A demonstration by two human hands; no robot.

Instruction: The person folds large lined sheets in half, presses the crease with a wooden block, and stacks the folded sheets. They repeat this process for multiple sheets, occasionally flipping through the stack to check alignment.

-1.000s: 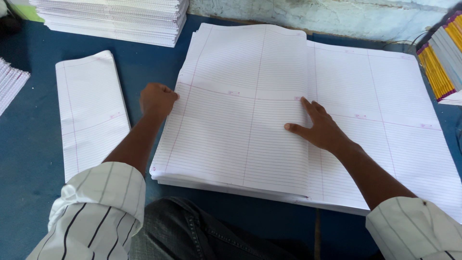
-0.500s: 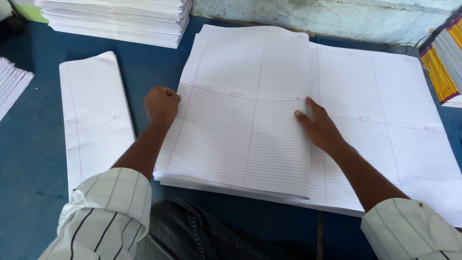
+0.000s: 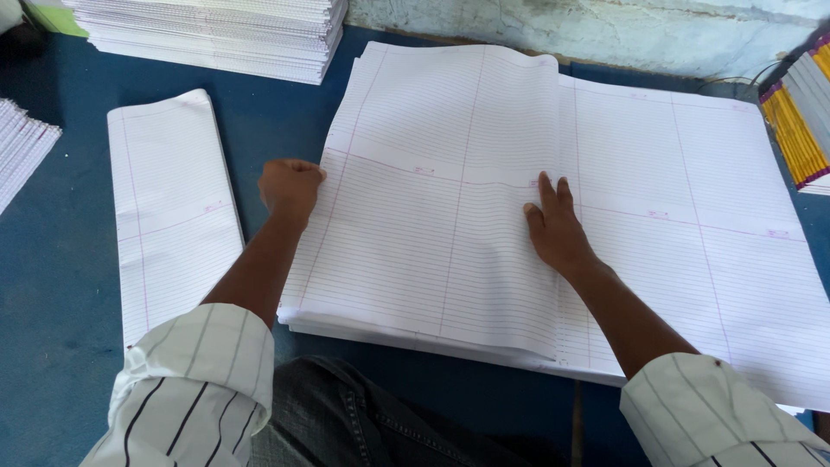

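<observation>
A large stack of white ruled sheets point(image 3: 683, 225) lies on the blue table point(image 3: 52, 363). Its top sheets are folded over to the left, forming a doubled half point(image 3: 432, 233) whose fold runs down the middle. My left hand point(image 3: 291, 186) is closed in a fist on the left edge of that folded half. My right hand point(image 3: 558, 229) lies flat, palm down with fingers together, on the fold line. Both striped sleeves show at the bottom.
A narrow folded bundle of ruled paper point(image 3: 173, 216) lies left of my left arm. More paper stacks sit at the back point(image 3: 216, 35) and the left edge point(image 3: 22, 147). Yellow-edged books point(image 3: 800, 121) stand at the right. A rough wall point(image 3: 562, 22) runs behind.
My right hand's spread fingers have drawn together and now point straight along the fold. The left fist stays at the paper's left edge.
</observation>
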